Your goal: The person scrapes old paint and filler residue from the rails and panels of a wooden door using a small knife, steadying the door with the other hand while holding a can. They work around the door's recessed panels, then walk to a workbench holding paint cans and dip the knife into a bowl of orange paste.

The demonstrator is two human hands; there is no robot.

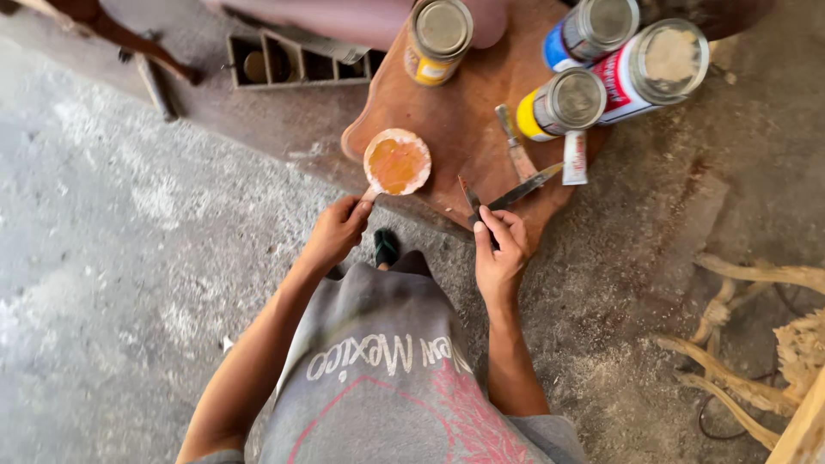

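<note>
Pinching the edge of a round lid (396, 161) smeared with orange-brown paste, the left hand (337, 230) holds it over the near rim of a low wooden board (460, 120). The right hand (501, 249) grips a narrow putty knife (472, 199), its blade pointing up toward the board. Two more putty knives (520, 167) lie crossed on the board just beside that blade, next to a small white tube (575, 157). Farther back stand four cans: a yellow one (439, 38), a blue one (589, 31), a small yellow-banded one (563, 103) and a red-and-white one (657, 67). Carved pale wooden pieces (756, 344) rest on the dusty concrete floor (129, 258) at right.
</note>
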